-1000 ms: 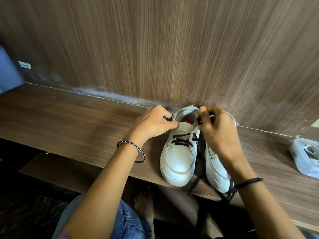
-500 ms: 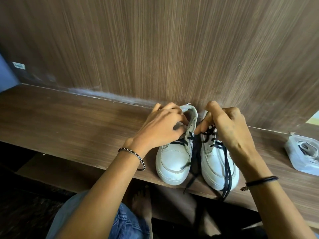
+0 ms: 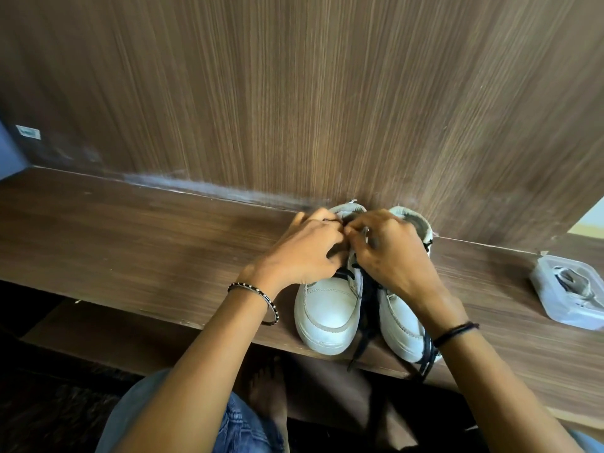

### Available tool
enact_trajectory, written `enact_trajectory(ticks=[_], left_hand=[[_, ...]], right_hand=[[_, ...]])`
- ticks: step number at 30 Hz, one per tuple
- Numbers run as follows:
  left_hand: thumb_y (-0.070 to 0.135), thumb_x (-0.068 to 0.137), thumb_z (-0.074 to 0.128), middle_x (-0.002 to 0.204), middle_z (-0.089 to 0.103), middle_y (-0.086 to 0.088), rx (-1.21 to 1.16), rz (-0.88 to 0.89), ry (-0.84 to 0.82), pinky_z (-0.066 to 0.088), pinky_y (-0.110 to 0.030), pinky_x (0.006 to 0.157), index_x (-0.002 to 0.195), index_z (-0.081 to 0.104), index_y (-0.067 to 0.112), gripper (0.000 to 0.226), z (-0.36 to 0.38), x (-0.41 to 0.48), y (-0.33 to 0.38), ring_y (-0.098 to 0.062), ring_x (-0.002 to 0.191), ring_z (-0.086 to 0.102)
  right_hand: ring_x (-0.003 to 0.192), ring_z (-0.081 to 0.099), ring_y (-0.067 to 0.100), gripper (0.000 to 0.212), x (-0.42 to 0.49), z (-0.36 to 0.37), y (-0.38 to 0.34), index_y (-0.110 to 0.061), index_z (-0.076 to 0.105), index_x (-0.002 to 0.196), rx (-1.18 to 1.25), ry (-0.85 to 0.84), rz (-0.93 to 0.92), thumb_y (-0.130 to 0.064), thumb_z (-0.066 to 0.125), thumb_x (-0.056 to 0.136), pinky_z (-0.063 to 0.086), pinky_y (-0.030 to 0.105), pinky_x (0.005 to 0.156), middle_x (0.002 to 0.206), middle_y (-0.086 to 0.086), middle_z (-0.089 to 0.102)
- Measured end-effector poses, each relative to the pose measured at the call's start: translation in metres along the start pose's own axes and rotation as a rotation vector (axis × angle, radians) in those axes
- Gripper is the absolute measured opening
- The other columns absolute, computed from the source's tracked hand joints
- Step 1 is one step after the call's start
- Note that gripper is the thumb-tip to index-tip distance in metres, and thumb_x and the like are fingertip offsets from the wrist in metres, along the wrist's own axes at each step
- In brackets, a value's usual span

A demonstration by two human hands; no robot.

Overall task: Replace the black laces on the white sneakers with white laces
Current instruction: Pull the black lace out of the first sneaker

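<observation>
The two white shoes (image 3: pixel 327 308) stand with their heels against the wall (image 3: pixel 294 109). The right hand (image 3: pixel 392 259) has moved over to meet the left hand (image 3: pixel 307 253) at the wall end of one shoe. Both pinch its black lace (image 3: pixel 345 275). I think it can be pulled out next.

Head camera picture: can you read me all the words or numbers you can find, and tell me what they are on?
White sticker on the wooden wall, far left: some print on it, too small and blurred to read.
White sneakers: no brand, word or number shows.
Clear plastic box on the right: no text that can be read.
</observation>
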State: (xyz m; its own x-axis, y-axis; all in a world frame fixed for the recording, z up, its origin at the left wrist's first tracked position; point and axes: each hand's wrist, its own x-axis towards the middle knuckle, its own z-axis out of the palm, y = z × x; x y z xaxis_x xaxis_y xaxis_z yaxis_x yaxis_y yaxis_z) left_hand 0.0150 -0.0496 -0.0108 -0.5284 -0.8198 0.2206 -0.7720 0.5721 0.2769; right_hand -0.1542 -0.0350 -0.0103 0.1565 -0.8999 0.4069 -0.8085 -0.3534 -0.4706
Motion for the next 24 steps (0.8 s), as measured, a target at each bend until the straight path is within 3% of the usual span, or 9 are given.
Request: enact_trajectory(ticks=[3, 6, 8, 10, 12, 15, 19, 24], left_hand=[[0.032, 0.094, 0.058, 0.105, 0.058, 0.006, 0.059, -0.012, 0.054, 0.028, -0.03, 0.1, 0.083, 0.068, 0.015, 0.022, -0.001, 0.002, 0.002, -0.013, 0.118, 0.045], [0.021, 0.094, 0.059, 0.11, 0.058, -0.002, 0.163, -0.081, 0.224, 0.043, -0.033, 0.093, 0.098, 0.07, 0.01, 0.017, -0.004, 0.001, 0.012, -0.023, 0.109, 0.055], [0.016, 0.096, 0.06, 0.112, 0.059, -0.004, 0.191, -0.144, 0.323, 0.048, -0.033, 0.09, 0.108, 0.071, 0.006, 0.019, -0.004, -0.001, 0.016, -0.023, 0.11, 0.055], [0.018, 0.096, 0.061, 0.114, 0.059, 0.0, 0.123, -0.165, 0.302, 0.045, -0.032, 0.092, 0.106, 0.071, 0.011, 0.016, -0.004, -0.002, 0.011, -0.019, 0.113, 0.053], [0.02, 0.094, 0.061, 0.119, 0.059, 0.009, 0.025, -0.115, 0.196, 0.03, -0.03, 0.099, 0.109, 0.072, 0.019, 0.019, -0.005, -0.001, 0.004, -0.014, 0.123, 0.045], [0.029, 0.093, 0.062, 0.128, 0.058, 0.018, -0.05, -0.039, 0.062, 0.01, -0.024, 0.091, 0.123, 0.068, 0.025, 0.032, -0.006, -0.002, 0.001, -0.003, 0.135, 0.029], [0.04, 0.096, 0.061, 0.121, 0.062, 0.019, 0.012, 0.003, 0.035, 0.015, -0.035, 0.104, 0.115, 0.071, 0.029, 0.024, -0.001, -0.001, -0.002, -0.003, 0.137, 0.029], [0.028, 0.094, 0.06, 0.109, 0.063, 0.012, 0.052, -0.006, 0.091, 0.02, -0.03, 0.093, 0.102, 0.074, 0.029, 0.016, 0.003, 0.003, 0.001, -0.008, 0.122, 0.043]], right_hand=[[0.077, 0.064, 0.013, 0.012, 0.005, -0.006, 0.002, -0.023, 0.07, 0.081, -0.011, -0.005, 0.006, -0.032, 0.073, 0.089, 0.054, 0.034, 0.072, 0.087, -0.007, 0.07], [0.067, 0.054, 0.001, 0.017, 0.007, -0.012, 0.001, -0.027, 0.063, 0.076, -0.031, -0.054, -0.009, -0.03, 0.078, 0.085, 0.042, 0.018, 0.065, 0.076, -0.016, 0.06], [0.064, 0.051, 0.0, 0.017, 0.006, -0.012, 0.002, -0.025, 0.063, 0.077, -0.033, -0.052, -0.016, -0.029, 0.077, 0.086, 0.038, 0.017, 0.062, 0.073, -0.017, 0.055], [0.069, 0.058, 0.005, 0.013, 0.004, -0.012, 0.005, -0.021, 0.068, 0.082, -0.006, -0.043, -0.027, -0.029, 0.076, 0.087, 0.049, 0.028, 0.068, 0.08, -0.014, 0.061], [0.076, 0.066, 0.011, 0.011, 0.004, -0.014, 0.008, -0.02, 0.071, 0.085, 0.062, -0.053, -0.023, -0.03, 0.077, 0.088, 0.055, 0.036, 0.075, 0.086, -0.01, 0.068], [0.079, 0.069, 0.006, 0.012, 0.006, -0.021, 0.011, -0.021, 0.074, 0.086, 0.134, -0.108, -0.006, -0.032, 0.078, 0.087, 0.055, 0.028, 0.077, 0.087, -0.011, 0.071], [0.079, 0.068, 0.001, 0.007, 0.007, -0.023, 0.011, -0.02, 0.076, 0.088, 0.16, -0.127, -0.013, -0.027, 0.078, 0.089, 0.054, 0.017, 0.075, 0.089, -0.012, 0.071], [0.079, 0.066, -0.002, 0.005, 0.008, -0.022, 0.011, -0.02, 0.076, 0.089, 0.125, -0.116, -0.024, -0.025, 0.077, 0.089, 0.048, 0.008, 0.071, 0.089, -0.014, 0.07]])
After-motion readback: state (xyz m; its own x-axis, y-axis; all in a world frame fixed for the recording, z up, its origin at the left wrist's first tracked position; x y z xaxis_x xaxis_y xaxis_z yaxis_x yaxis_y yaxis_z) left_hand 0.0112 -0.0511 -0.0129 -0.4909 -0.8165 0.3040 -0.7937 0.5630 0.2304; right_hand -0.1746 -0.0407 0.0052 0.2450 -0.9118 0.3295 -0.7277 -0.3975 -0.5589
